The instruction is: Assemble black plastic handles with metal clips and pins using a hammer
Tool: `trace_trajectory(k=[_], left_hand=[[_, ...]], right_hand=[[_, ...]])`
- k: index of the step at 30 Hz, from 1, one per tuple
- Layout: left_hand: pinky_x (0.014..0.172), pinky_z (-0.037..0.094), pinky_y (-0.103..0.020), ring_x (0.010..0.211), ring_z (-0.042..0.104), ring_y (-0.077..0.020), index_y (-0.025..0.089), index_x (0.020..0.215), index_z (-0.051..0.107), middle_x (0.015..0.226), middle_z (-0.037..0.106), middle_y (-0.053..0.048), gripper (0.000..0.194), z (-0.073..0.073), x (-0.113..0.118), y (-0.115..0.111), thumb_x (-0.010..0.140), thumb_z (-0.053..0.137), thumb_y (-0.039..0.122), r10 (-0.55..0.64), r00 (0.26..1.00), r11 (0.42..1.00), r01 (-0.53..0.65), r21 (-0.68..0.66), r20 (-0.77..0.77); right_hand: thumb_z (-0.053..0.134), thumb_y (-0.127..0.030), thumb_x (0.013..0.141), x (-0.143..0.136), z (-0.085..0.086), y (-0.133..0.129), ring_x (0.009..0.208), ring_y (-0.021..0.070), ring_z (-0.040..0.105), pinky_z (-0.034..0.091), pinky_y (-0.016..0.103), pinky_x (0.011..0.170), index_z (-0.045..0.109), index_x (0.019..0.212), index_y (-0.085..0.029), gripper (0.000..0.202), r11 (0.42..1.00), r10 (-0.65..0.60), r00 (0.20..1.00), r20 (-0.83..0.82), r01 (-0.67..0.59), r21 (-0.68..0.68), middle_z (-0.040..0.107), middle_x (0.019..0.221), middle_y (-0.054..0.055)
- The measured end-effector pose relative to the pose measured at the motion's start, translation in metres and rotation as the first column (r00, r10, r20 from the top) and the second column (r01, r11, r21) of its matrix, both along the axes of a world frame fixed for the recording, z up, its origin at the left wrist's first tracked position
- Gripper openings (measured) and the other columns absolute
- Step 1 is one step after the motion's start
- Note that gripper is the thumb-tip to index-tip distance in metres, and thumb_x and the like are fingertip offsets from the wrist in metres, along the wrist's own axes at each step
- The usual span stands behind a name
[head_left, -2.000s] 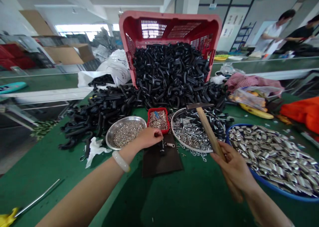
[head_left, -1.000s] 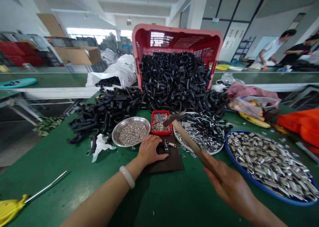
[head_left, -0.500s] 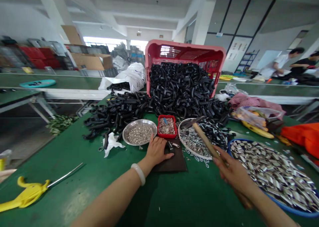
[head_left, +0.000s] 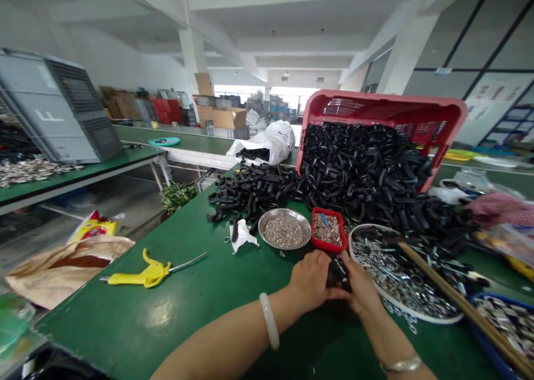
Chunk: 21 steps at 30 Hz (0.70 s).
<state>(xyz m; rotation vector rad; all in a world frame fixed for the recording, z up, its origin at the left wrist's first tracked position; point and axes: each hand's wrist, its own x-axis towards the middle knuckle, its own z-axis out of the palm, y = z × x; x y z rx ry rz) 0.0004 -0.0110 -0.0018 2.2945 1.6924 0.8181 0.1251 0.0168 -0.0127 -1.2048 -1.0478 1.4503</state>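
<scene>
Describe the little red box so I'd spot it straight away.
Find the big red crate of black parts. Below it, beyond the left hand, the little red box sits between a round metal bowl and a white-rimmed tray. Unlike those round neighbours, it's rectangular, with something blue atop metal pieces.

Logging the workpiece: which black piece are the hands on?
The black piece between the left hand and right hand, just in front of the red tray. Those heaped in and around the red crate touch neither hand.
</scene>
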Motion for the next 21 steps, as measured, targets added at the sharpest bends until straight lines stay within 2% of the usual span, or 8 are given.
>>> trace_trajectory(k=[3, 5, 6, 9, 11, 16, 18, 21], left_hand=[[0.076, 0.044, -0.031, 0.090, 0.053, -0.0192, 0.024, 0.094, 0.055, 0.097, 0.056, -0.005, 0.032, 0.005, -0.066, 0.014, 0.081, 0.042, 0.050, 0.097, 0.990, 0.995, -0.092, 0.049, -0.104], [0.079, 0.042, -0.031, 0.093, 0.052, -0.0191, 0.021, 0.097, 0.057, 0.096, 0.056, -0.007, 0.028, 0.011, -0.126, 0.032, 0.088, 0.032, 0.031, 0.393, 0.893, 0.919, -0.386, 0.077, -0.219], [0.076, 0.043, -0.031, 0.093, 0.052, -0.0198, 0.022, 0.103, 0.056, 0.099, 0.056, -0.008, 0.029, 0.014, -0.156, 0.043, 0.087, 0.031, 0.023, 0.452, 0.831, 0.885, -0.464, 0.043, -0.324], [0.075, 0.043, -0.029, 0.094, 0.053, -0.0183, 0.028, 0.108, 0.056, 0.103, 0.055, -0.007, 0.039, 0.018, -0.220, 0.073, 0.081, 0.036, 0.008, 0.342, 0.799, 0.913, -0.407, -0.026, -0.494], [0.077, 0.042, -0.027, 0.093, 0.053, -0.0161, 0.031, 0.100, 0.061, 0.104, 0.055, -0.004, 0.040, 0.015, -0.239, 0.091, 0.078, 0.040, 0.005, 0.236, 0.817, 0.948, -0.313, -0.060, -0.526], [0.075, 0.042, -0.026, 0.091, 0.054, -0.0168, 0.027, 0.083, 0.067, 0.101, 0.057, -0.005, 0.031, 0.005, -0.247, 0.114, 0.074, 0.045, 0.006, 0.077, 0.811, 0.979, -0.171, -0.109, -0.580], [0.077, 0.041, -0.028, 0.094, 0.053, -0.0185, 0.025, 0.087, 0.066, 0.099, 0.058, -0.007, 0.032, 0.010, -0.251, 0.117, 0.076, 0.044, 0.006, 0.051, 0.804, 0.984, -0.143, -0.110, -0.592], [0.086, 0.038, -0.033, 0.102, 0.048, -0.0215, 0.021, 0.100, 0.060, 0.102, 0.058, -0.009, 0.029, 0.035, -0.253, 0.117, 0.080, 0.040, 0.012, 0.084, 0.829, 0.995, -0.097, 0.006, -0.553]], right_hand=[[0.059, -0.047, 0.069, -0.016, -0.013, 0.007, 0.048, 0.0120, 0.051, 0.042, 0.023, 0.040, 0.052, 0.072, -0.019, 0.030, 0.998, -0.044, 0.993, -0.106, 0.038, -0.056, 0.054, 0.057, -0.003], [0.060, -0.046, 0.069, -0.017, -0.017, 0.007, 0.049, 0.0104, 0.051, 0.042, 0.021, 0.040, 0.053, 0.075, -0.019, 0.029, 0.996, -0.048, 0.988, -0.145, 0.037, -0.075, 0.054, 0.059, -0.004], [0.061, -0.046, 0.069, -0.016, -0.018, 0.006, 0.049, 0.0096, 0.050, 0.042, 0.020, 0.040, 0.053, 0.077, -0.019, 0.029, 0.997, -0.045, 0.987, -0.153, 0.034, -0.073, 0.054, 0.061, -0.004], [0.061, -0.048, 0.069, -0.017, -0.019, 0.001, 0.047, 0.0083, 0.047, 0.036, 0.017, 0.035, 0.053, 0.078, -0.019, 0.030, 0.998, -0.033, 0.992, -0.118, 0.026, -0.055, 0.051, 0.061, -0.005], [0.060, -0.049, 0.070, -0.018, -0.020, -0.001, 0.048, 0.0080, 0.045, 0.034, 0.017, 0.033, 0.053, 0.076, -0.020, 0.031, 0.999, -0.025, 0.997, -0.078, 0.022, -0.048, 0.049, 0.063, -0.005], [0.060, -0.051, 0.069, -0.021, -0.025, -0.001, 0.050, 0.0076, 0.045, 0.034, 0.016, 0.033, 0.053, 0.078, -0.020, 0.032, 0.997, -0.076, 0.997, -0.026, 0.075, -0.033, 0.050, 0.070, -0.003], [0.059, -0.051, 0.070, -0.020, -0.026, 0.000, 0.050, 0.0082, 0.045, 0.033, 0.016, 0.033, 0.053, 0.079, -0.020, 0.033, 0.997, -0.070, 0.997, -0.010, 0.070, -0.025, 0.049, 0.069, -0.003], [0.056, -0.050, 0.073, -0.019, -0.028, 0.001, 0.055, 0.0094, 0.047, 0.038, 0.017, 0.037, 0.052, 0.080, -0.020, 0.031, 0.999, -0.035, 0.999, 0.009, 0.035, -0.020, 0.048, 0.068, -0.004]])
